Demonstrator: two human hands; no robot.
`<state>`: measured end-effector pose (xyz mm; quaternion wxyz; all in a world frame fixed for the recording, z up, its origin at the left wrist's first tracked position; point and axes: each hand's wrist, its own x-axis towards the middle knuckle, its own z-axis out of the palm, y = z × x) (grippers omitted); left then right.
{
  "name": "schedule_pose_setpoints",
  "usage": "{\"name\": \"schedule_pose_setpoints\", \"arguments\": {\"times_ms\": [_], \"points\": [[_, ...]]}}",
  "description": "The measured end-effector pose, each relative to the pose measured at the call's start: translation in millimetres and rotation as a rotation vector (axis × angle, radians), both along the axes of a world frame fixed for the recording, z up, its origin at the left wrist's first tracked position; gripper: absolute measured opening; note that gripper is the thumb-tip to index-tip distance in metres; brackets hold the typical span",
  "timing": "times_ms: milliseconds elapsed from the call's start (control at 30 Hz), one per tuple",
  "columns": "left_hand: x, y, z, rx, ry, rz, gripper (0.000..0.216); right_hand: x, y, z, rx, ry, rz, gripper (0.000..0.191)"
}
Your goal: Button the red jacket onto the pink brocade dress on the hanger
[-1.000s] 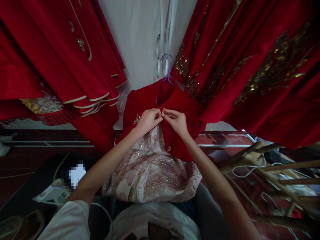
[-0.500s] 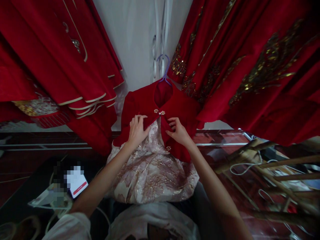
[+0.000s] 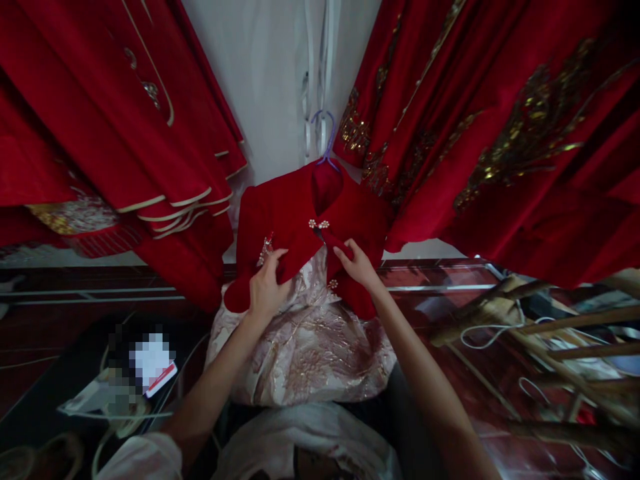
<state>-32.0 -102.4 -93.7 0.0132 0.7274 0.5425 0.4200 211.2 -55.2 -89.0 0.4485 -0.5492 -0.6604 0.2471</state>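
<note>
A red jacket (image 3: 285, 200) hangs on a purple hanger (image 3: 330, 137), over a shiny pink-and-cream floral garment (image 3: 310, 360). Flower-shaped fasteners (image 3: 319, 224) join its front near the neck, and another flower ornament (image 3: 333, 285) sits lower on the right panel. My left hand (image 3: 269, 290) is closed on the lower edge of the left panel, below a beaded decoration (image 3: 266, 248). With thumb and fingers pinched, my right hand (image 3: 358, 265) holds the right panel's front edge just under the fasteners.
Red garments (image 3: 100, 120) hang at the left, and sequined red garments (image 3: 500, 133) at the right. A dark stool-like surface (image 3: 60, 373) at lower left carries a pale, partly blurred item (image 3: 161, 380). Wooden bars (image 3: 575, 327) and cords stand at lower right.
My left hand has moved down and slightly left, drawing the left panel outward and uncovering the beaded decoration. My right hand has closed from a looser hold to a pinch.
</note>
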Motion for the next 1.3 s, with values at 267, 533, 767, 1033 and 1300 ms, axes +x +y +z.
{"name": "schedule_pose_setpoints", "arguments": {"times_ms": [267, 533, 767, 1033, 1300], "points": [[49, 4, -13.4, -0.22, 0.239, 0.024, 0.046, 20, -6, 21.9, -0.226, 0.285, 0.01, 0.039], [49, 13, -18.8, -0.253, 0.109, -0.16, 0.04, -47, -35, 49.0, -0.097, 0.412, 0.504, 0.035], [46, 20, -27.2, -0.26, -0.025, -0.376, 0.021, -85, 18, 12.6, 0.079, 0.126, 0.21, 0.029], [-6, 40, -4.4, -0.023, -0.337, -0.272, 0.008, -86, 23, -0.9, 0.115, 0.01, 0.147, 0.029], [-14, 71, -9.3, 0.036, -0.303, -0.134, 0.03, -93, 21, -6.1, 0.199, 0.037, 0.145, 0.031]]}}
